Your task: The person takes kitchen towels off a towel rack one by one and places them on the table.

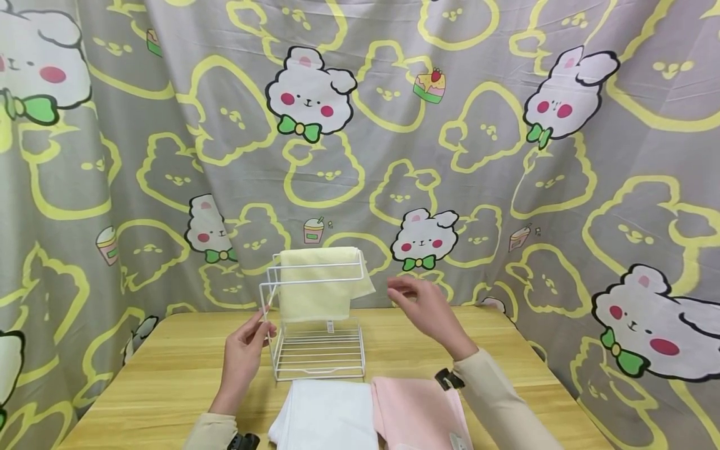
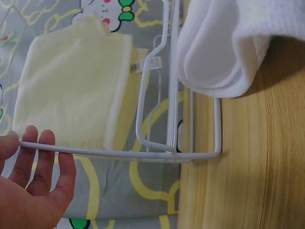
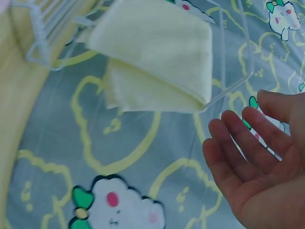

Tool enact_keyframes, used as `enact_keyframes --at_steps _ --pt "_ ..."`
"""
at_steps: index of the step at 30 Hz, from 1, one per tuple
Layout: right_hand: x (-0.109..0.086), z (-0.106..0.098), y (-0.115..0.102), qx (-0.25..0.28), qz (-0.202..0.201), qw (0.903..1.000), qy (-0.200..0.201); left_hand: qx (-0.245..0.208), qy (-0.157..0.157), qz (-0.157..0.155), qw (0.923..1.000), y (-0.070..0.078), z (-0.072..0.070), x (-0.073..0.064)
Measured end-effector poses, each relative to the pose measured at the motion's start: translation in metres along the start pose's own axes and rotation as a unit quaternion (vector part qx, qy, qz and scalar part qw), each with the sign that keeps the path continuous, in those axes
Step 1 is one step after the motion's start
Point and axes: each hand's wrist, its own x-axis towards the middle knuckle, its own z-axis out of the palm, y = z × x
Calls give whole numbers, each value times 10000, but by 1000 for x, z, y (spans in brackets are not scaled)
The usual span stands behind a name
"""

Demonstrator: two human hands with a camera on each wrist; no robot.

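A pale yellow towel [image 1: 316,297] hangs folded over the rear top bar of a white wire rack [image 1: 364,359], with one corner slanting out at the right. At the rack's left side, my left hand [image 1: 245,350] holds an upright wire, thumb on one side and fingers on the other, as the left wrist view shows. My right hand [image 1: 430,312] is in the air to the right of the towel, apart from it. Its fingers are relaxed and slightly bent in the right wrist view, with nothing in them.
In front of the rack lie a folded white towel [image 1: 332,415] and, right beside it, a folded pink towel [image 1: 419,409]. Everything stands on a wooden table [image 1: 152,375]. A grey patterned curtain [image 1: 382,156] hangs close behind the table and along its sides.
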Motion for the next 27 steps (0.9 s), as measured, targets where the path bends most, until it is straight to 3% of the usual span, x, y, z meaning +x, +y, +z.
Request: enact_keyframes --at_steps 8,15,19,27 --pt "48 7 -26 229 -243 9994 65 -61 44 -28 10000 1 1 0" --pt "80 18 -35 324 39 9993 -155 -60 42 -48 10000 0 1 -1" --pt "95 27 -40 140 186 9993 -284 -55 25 -48 10000 0 1 -1" --pt "114 40 -46 -403 108 9979 -501 -108 44 -24 9999 3 0 -2"
